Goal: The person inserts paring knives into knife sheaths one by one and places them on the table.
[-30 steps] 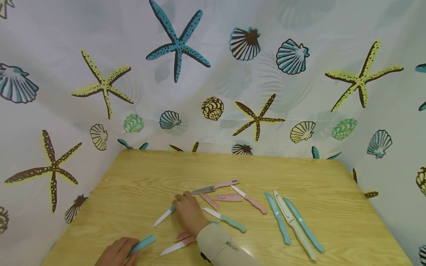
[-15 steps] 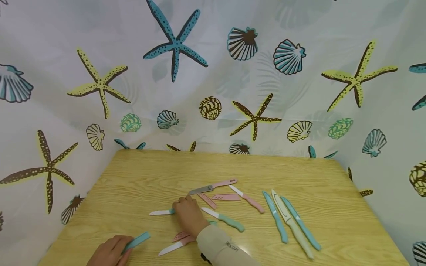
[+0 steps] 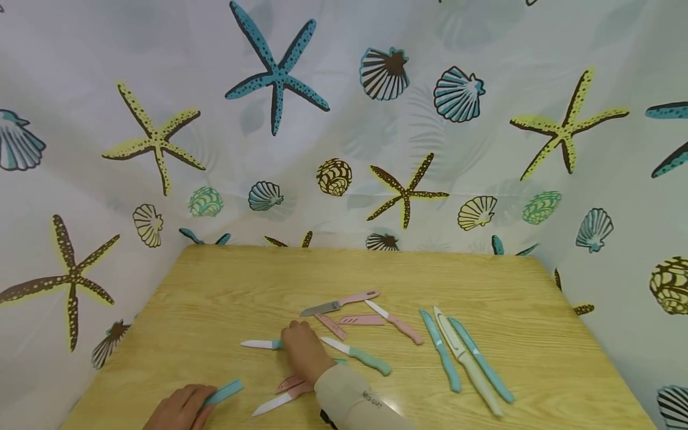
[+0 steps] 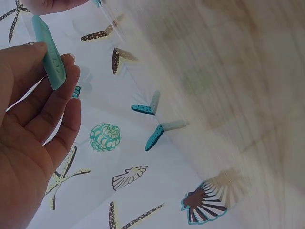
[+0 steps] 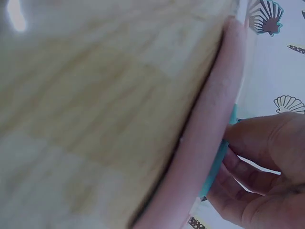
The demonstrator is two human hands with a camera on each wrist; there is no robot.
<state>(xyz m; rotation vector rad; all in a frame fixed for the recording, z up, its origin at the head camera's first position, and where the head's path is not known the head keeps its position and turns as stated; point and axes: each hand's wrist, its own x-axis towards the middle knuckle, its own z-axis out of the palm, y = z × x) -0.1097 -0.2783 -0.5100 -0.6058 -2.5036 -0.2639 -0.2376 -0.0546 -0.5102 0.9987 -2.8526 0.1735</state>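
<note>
Whereas its blade slanted toward the near side a second ago, the blue-handled knife (image 3: 262, 344) now points left over the table (image 3: 215, 286), its handle pinched by thumb and fingers of the right hand (image 3: 305, 352). The left hand (image 3: 180, 409) still pinches the blue cover (image 3: 226, 392), near a pink-handled knife (image 3: 275, 404).

- The knife (image 3: 260, 344) has swung round: its white blade slanted toward the near left corner, now points at the left edge of the surface (image 3: 226, 286).
- The right hand (image 3: 305, 351) has shifted slightly toward the near edge.
</note>
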